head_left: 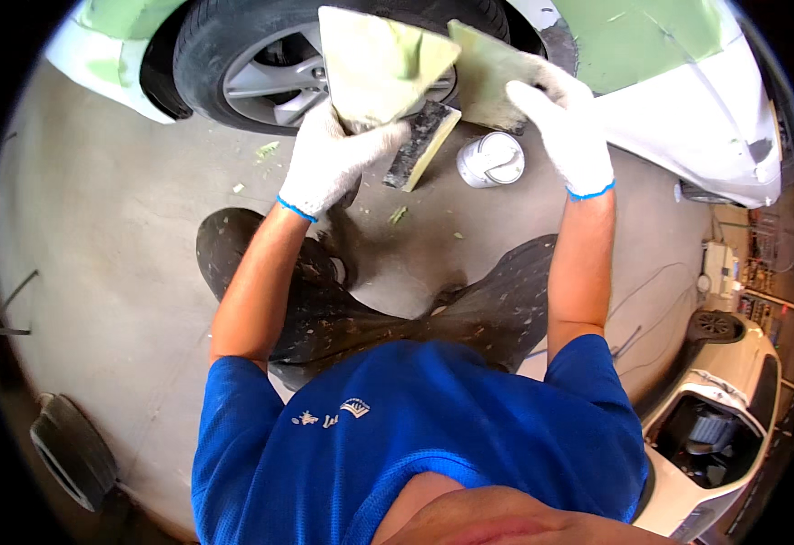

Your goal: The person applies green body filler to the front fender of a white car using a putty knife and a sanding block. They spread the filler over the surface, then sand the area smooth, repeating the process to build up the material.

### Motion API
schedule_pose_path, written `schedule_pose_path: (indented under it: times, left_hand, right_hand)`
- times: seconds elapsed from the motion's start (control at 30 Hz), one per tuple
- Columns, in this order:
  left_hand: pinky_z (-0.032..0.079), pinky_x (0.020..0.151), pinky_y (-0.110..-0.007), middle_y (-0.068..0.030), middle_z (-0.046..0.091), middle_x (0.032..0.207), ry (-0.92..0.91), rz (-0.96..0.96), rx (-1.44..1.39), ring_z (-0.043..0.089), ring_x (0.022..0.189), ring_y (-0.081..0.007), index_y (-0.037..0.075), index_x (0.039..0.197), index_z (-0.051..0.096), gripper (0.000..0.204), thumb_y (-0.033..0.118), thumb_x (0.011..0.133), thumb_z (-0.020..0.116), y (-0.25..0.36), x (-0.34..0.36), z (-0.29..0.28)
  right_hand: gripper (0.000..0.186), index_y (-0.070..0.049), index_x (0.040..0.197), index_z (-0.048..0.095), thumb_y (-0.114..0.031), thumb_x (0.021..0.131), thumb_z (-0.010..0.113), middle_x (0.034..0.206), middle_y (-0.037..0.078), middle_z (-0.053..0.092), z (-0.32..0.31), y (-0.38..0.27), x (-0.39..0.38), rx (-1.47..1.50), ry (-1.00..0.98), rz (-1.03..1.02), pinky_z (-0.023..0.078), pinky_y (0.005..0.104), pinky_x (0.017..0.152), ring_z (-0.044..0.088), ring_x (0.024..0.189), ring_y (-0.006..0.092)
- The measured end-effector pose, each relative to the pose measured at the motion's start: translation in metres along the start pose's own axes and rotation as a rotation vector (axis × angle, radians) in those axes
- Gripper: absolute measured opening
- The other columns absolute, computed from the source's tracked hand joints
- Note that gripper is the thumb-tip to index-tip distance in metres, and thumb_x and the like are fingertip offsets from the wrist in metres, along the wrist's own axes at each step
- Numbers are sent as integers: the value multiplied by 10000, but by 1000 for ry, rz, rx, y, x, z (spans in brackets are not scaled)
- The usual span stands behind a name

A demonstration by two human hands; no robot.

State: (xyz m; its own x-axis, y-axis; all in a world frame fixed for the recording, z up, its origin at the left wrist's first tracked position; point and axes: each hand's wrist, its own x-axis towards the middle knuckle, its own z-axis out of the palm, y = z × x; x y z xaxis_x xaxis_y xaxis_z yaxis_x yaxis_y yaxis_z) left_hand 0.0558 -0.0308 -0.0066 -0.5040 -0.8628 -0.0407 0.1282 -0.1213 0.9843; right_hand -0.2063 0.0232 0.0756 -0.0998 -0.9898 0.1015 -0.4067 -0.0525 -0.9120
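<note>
My gloved left hand grips a flat board coated with pale yellow-green putty. Just beneath it is a mottled dark rectangular block with a pale yellow side; I cannot tell whether it rests on the floor or touches my fingers. My gloved right hand holds a greenish, smeared flat spreader angled beside the board, partly behind it. A white round tin stands on the floor below and between my hands.
A car wheel and white body panels with green filler are close ahead. My bent legs flank the floor, which has green scraps. A loose tire lies lower left; a cream car and cluttered shelving are at right.
</note>
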Motion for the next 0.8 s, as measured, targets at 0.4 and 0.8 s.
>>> schedule_pose_path:
  times: [0.4,0.8]
  left_hand:
    - [548,675,-280,-83,720,951,67,51,191,641,770,-101,-20,1159,652,481,235,812,867,17,-55,49]
    - [543,857,-307,-41,698,1100,-195,-197,78,634,949,-120,-15,1274,595,570,125,782,844,-31,-153,70]
  right_hand:
    - [354,-14,1271,676,-80,935,585,1127,85,733,-21,-16,-69,-47,-111,5,507,303,963,648,1040,125]
    - [461,17,1358,619,-5,899,641,1317,111,673,-4,35,-147,518,-105,7,447,319,1111,613,1231,188]
